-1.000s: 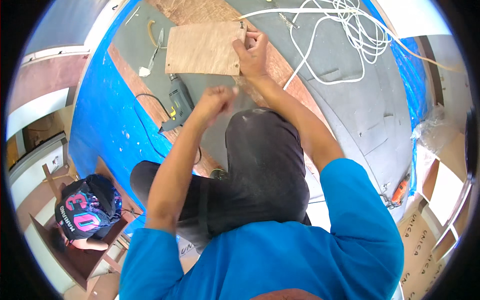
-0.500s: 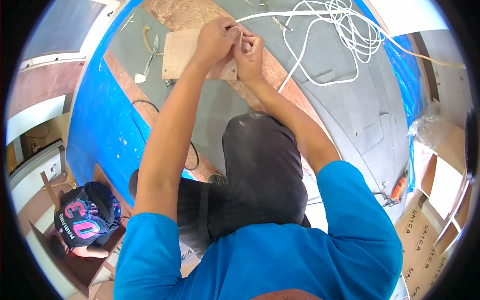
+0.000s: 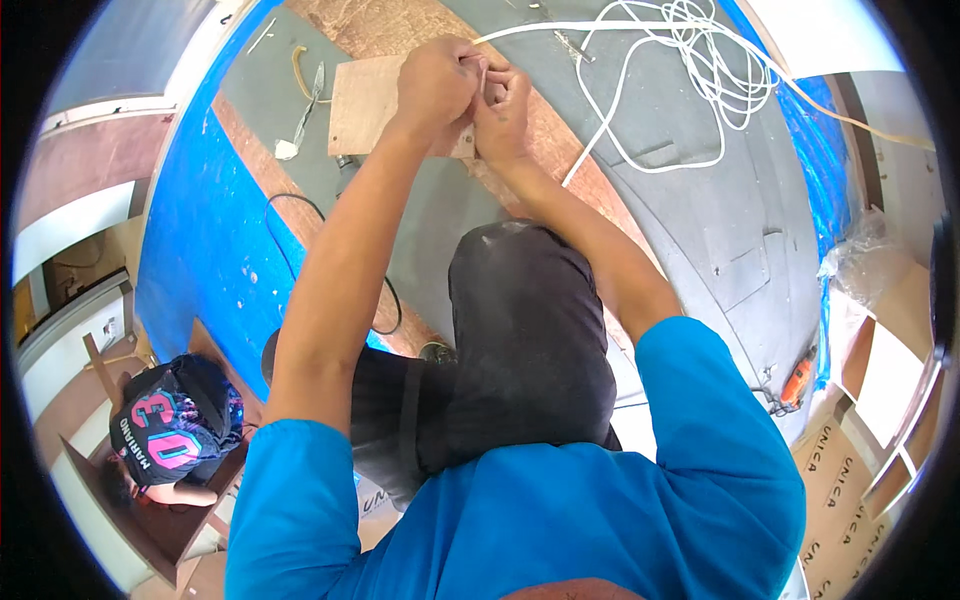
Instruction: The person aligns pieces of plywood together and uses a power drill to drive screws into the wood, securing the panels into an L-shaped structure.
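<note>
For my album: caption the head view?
Bare left hand and right hand at one edge of a tan rectangular wooden board.

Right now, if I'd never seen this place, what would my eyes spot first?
Probably the left hand and right hand, close together at the right end of a wooden board, near the top middle. Next might come the tangled white cable at upper right and the bright blue sheet on the left.

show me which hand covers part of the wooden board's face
The left hand: it reaches across the upper right part of the wooden board, hiding some of its face. The right hand is at the board's right edge instead.
</note>
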